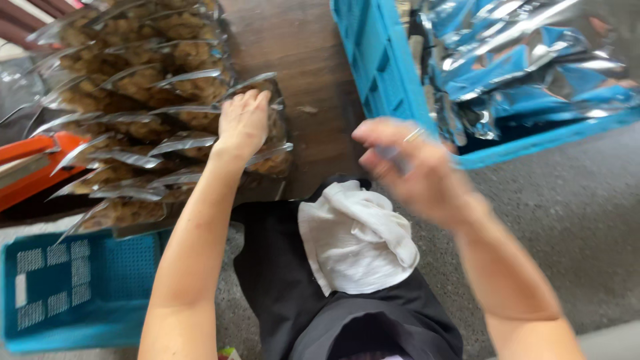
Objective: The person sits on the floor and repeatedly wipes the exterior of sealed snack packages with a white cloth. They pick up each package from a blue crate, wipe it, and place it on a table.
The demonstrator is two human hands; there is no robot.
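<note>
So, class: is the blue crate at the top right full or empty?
Nearly full. The blue crate holds a heap of shiny silver pouches that reaches about to its rim; what lies under the heap cannot be seen.

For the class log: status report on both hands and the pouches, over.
Left hand flat on a filled clear pouch. Right hand blurred, pinching something small, unclear what. Nothing between hands and the pouch pile.

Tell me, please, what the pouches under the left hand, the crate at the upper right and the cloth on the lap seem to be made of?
The pouches look like clear glossy plastic film: brown contents show through and the sealed tops glint. The crate seems moulded blue plastic, matte, with slotted walls. The cloth looks like soft white woven fabric, rumpled into folds. The left hand rests on the pouches.
</note>
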